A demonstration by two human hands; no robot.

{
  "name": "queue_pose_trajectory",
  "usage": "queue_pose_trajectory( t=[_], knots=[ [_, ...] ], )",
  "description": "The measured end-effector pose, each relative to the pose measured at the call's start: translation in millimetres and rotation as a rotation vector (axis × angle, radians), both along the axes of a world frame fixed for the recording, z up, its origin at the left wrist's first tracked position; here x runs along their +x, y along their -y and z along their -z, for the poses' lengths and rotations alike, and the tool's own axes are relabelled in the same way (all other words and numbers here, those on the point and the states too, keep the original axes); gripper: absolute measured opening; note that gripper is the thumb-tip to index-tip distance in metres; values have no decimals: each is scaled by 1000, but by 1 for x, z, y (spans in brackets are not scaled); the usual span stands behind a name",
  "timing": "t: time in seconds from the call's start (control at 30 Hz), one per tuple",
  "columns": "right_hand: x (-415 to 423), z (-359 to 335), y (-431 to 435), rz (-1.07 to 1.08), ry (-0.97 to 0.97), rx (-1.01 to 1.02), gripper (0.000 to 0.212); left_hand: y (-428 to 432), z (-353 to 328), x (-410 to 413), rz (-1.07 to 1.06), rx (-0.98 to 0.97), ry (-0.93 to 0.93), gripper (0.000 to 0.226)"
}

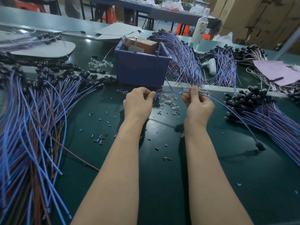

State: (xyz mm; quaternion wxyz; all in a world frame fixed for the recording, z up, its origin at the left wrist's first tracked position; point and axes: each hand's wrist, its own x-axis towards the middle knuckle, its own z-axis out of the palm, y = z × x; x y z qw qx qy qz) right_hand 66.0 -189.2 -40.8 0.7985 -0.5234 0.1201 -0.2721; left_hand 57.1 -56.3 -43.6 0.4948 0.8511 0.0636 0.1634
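Both hands are closed on the same piece: a thin blue and brown insulated wire pair [172, 92], held level just above the dark green work mat [162, 176] and in front of the blue plastic bin [142, 69]. The left hand [138, 103] pinches the free end between thumb and curled forefinger, while the right hand [198, 104] pinches it further along with thumb and fingertips pointing up. From there the pair arcs to the right and down to a small black plastic socket [260, 146], which lies on the mat beside the right-hand heap of like wires [267, 117]. The pair looks very light and limp, with just enough spring to hold a curve, so the socket end will likely trail and swing (it could snag in that heap). The insulation looks smooth, so a firm pinch close to the end should give the best control. The bare tips, too small to make out here, are probably the part most easily bent. Small clear glass bulbs [168, 99] lie on the mat under the span, and cut bits of blue and brown insulation [100, 138] are scattered nearer the person.
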Motion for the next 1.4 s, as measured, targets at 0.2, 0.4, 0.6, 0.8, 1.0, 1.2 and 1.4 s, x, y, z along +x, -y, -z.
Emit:
queue_pose_trajectory(
  t=[0.2, 0.4, 0.6, 0.8, 1.0, 1.2, 1.4],
  knots=[
    [2, 1, 2, 16, 5, 79, 21, 0, -4, 1, 43, -107, 46, 21],
    [-2, -5, 15, 94, -9, 234, 24, -11, -4, 2, -142, -180, 29, 25],
    [-4, -9, 4, -63, -7, 431, 23, -9, -5, -1, -313, -114, 34, 35],
    [-6, -10, -18, -282, -72, 532, 20, 20, -6, -3, 162, -206, 74, 24],
    [-10, -4, -29, -415, -252, 222, 21, 32, -3, -1, 187, -371, 118, 15],
    [-20, -9, -33, -292, -126, -537, 35, 16, 2, 6, -127, -643, 179, 12],
    [-19, 2, -33, -107, -17, -1151, 24, 12, 0, 7, -269, -735, 253, 14]
  ],
)
